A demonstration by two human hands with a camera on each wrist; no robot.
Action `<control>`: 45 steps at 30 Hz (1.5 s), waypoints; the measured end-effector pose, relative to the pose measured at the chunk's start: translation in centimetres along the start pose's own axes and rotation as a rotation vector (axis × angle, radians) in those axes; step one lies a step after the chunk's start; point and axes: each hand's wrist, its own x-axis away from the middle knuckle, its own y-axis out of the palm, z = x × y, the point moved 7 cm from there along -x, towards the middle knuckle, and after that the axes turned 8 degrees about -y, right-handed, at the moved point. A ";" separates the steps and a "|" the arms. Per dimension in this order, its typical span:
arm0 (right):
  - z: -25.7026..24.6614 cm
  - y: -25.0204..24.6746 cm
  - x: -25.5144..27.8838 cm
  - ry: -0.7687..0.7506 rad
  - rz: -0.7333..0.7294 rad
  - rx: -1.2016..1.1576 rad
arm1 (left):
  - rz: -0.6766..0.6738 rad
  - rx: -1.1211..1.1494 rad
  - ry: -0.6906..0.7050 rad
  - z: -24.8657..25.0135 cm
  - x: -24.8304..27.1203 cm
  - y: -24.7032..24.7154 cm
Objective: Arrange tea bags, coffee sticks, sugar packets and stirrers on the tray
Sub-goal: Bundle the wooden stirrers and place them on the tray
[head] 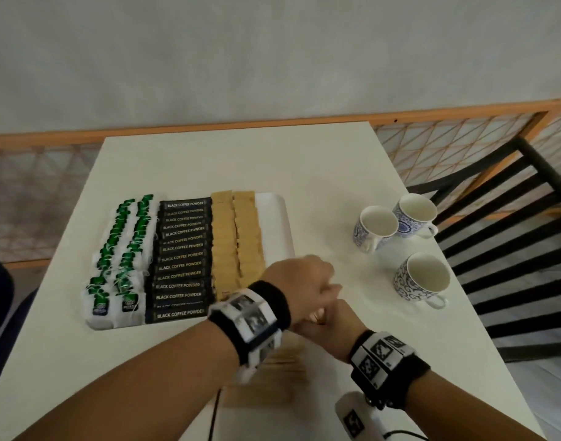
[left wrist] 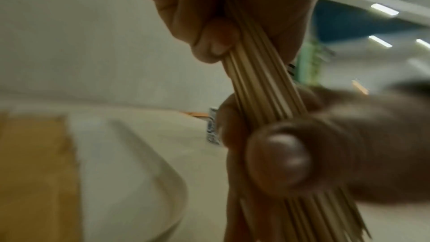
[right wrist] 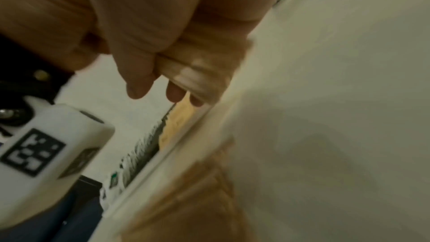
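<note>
Both hands meet at the tray's (head: pixel 273 224) front right corner and hold one bundle of thin wooden stirrers (left wrist: pixel 260 84). My left hand (head: pixel 301 281) grips the bundle's upper part with curled fingers (left wrist: pixel 216 41). My right hand (head: pixel 333 316) clamps it lower down, thumb (left wrist: pixel 279 155) pressed on the sticks, which fan out below. In the right wrist view, the right hand's fingers (right wrist: pixel 163 43) curl round the blurred stirrers (right wrist: pixel 193 74). On the tray lie rows of green tea bags (head: pixel 123 249), black coffee sticks (head: pixel 182 256) and brown sugar packets (head: pixel 238 240). A bare strip runs along its right side.
More loose stirrers (head: pixel 285 370) lie on the white table under my left wrist. Three patterned cups (head: pixel 376 227) (head: pixel 414 214) (head: pixel 422 278) stand to the right. A black slatted chair (head: pixel 511 233) is past the table's right edge.
</note>
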 end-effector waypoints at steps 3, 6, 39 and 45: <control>-0.8 -1.1 -0.9 -0.016 0.006 -0.063 | 0.072 0.323 -0.175 -3.6 -1.3 -2.4; -2.1 -1.7 -3.0 0.002 -0.032 -0.092 | 0.124 0.463 -0.304 -6.7 -2.5 -3.3; -1.0 -3.4 -18.7 0.267 -0.016 0.579 | -0.061 1.056 -0.700 -16.6 -9.0 0.7; -0.4 -5.0 -17.1 0.251 0.077 0.429 | -0.006 0.794 -0.572 -16.9 -8.8 -0.8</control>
